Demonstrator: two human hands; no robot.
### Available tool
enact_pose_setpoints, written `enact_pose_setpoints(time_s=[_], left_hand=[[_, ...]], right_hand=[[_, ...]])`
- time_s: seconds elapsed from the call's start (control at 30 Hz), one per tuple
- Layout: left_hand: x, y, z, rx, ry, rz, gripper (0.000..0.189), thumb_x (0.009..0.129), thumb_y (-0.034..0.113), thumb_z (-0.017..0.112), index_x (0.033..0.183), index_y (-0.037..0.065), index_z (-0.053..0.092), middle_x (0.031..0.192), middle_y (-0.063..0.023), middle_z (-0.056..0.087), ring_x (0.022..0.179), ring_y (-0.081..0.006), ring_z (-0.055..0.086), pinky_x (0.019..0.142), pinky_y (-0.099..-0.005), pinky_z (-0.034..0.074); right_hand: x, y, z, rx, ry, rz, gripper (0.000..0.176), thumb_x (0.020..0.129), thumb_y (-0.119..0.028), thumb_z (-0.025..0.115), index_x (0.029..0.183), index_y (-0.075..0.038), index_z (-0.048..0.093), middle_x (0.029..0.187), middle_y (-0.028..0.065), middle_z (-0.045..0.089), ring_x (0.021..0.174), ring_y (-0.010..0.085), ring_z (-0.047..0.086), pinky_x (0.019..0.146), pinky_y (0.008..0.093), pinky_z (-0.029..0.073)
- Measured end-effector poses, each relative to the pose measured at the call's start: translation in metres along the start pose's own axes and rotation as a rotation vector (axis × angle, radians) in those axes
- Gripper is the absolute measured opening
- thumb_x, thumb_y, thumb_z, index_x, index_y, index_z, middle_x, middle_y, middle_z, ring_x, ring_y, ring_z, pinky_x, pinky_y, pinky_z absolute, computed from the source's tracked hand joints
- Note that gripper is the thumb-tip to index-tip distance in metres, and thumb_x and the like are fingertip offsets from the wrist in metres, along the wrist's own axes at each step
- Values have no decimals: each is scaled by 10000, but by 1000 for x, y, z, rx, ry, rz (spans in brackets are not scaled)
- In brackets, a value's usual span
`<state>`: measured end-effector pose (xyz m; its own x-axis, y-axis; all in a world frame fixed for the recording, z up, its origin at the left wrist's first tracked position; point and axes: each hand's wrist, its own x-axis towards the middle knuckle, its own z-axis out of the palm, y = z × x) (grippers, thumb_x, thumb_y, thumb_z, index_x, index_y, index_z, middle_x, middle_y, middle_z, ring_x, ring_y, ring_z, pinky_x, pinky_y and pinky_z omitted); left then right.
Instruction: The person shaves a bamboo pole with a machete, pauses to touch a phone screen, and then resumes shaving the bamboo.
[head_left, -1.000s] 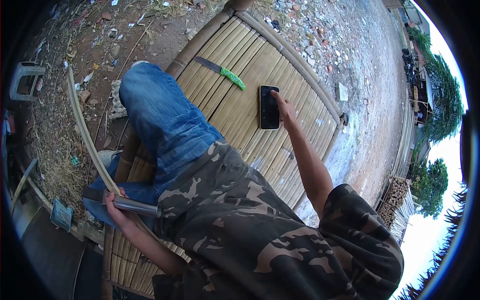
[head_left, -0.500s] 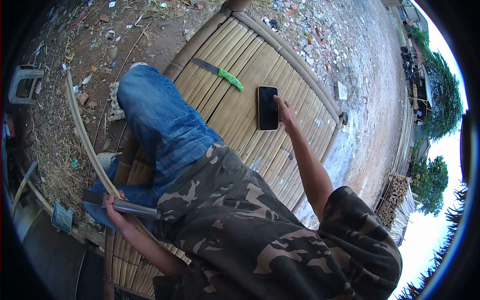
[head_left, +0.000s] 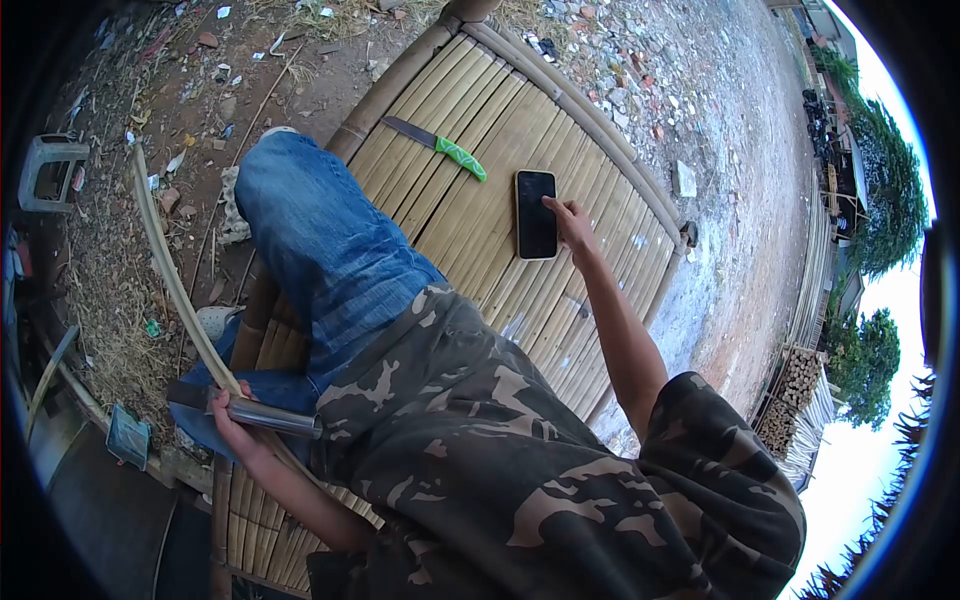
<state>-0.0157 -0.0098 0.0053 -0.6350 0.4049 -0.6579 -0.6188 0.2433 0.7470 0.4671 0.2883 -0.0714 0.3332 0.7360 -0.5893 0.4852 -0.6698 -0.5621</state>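
My right hand (head_left: 572, 229) is at the side edge of a black-screened phone (head_left: 536, 232) on the bamboo bench (head_left: 490, 255). Its thumb lies over the screen and the other fingers are bent at the phone's edge, partly hidden. Beyond the phone lies a knife (head_left: 460, 158) with a green patterned handle and a dark blade. Low on the left, my left hand (head_left: 232, 425) is closed around a tool with a shiny metal tube handle (head_left: 280, 419) and a dark flat blade. A long pale bamboo strip (head_left: 172, 265) passes through the same hand and runs back along my side.
My jeans-covered legs (head_left: 315, 225) rest over the bench edge. A grey plastic stool (head_left: 52, 172) stands on the littered ground at far left, near a teal box-like object (head_left: 128, 436). Rubble (head_left: 625, 75) lies past the bench, and stacked bamboo poles (head_left: 790, 400) are at right.
The fingers of my right hand have shifted slightly at the phone; the thumb now shows on its screen. My left hand, the tool and the strip stay nearly as they were.
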Motion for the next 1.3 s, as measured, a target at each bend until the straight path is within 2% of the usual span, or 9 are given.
enact_pose_setpoints(time_s=[0.33,0.4,0.47,0.53,0.7,0.83,1.0,1.3], left_hand=[[3,-2,-4,-6,-7,0,281,878,321,540,995,66,522,864,-68,570,732,-130,520,681,-244,447],[2,-2,-3,-16,3,-2,283,878,319,539,1002,65,523,865,-69,570,734,-130,522,682,-245,447],[2,-3,-2,-23,14,-5,285,878,316,538,1010,64,523,866,-70,571,736,-130,523,683,-245,447],[2,-3,0,-37,43,-19,296,901,292,515,1111,83,503,852,-65,555,711,-113,515,631,-226,445],[3,-2,-5,-25,-28,9,284,884,289,529,1049,58,521,868,-72,570,737,-130,524,679,-245,449],[3,-2,-5,-31,-32,-3,283,885,284,526,1052,55,520,872,-70,572,738,-129,525,672,-243,450],[2,-2,-3,-16,-18,6,285,883,290,531,1044,55,524,872,-69,573,743,-130,527,684,-246,446],[3,0,-3,12,-12,-6,295,877,313,542,1032,63,527,870,-66,570,750,-128,522,690,-245,436]], right_hand=[[8,4,3,-113,78,-28,605,785,-620,673,868,-24,608,681,35,542,619,127,529,553,276,410],[1,-1,-3,54,-18,29,594,812,-612,649,890,-24,620,698,34,546,645,125,537,573,285,419],[1,0,-4,57,-24,21,583,822,-604,641,897,-26,619,704,27,541,642,119,530,567,279,410],[1,2,-5,63,-28,15,572,832,-596,634,904,-28,617,709,20,535,640,114,523,561,274,401],[1,5,-9,172,-124,-18,504,857,-532,639,951,-38,598,709,-8,501,597,93,469,518,247,345],[-4,5,-13,185,-149,-33,457,853,-477,667,975,-43,591,718,-6,508,603,86,471,521,246,351],[-7,4,-13,124,-152,-54,368,811,-318,721,1010,-43,577,728,-4,523,610,87,484,527,234,361],[-1,9,-15,159,-181,-26,302,802,-243,675,1014,-49,581,813,19,566,685,102,515,577,250,397]])
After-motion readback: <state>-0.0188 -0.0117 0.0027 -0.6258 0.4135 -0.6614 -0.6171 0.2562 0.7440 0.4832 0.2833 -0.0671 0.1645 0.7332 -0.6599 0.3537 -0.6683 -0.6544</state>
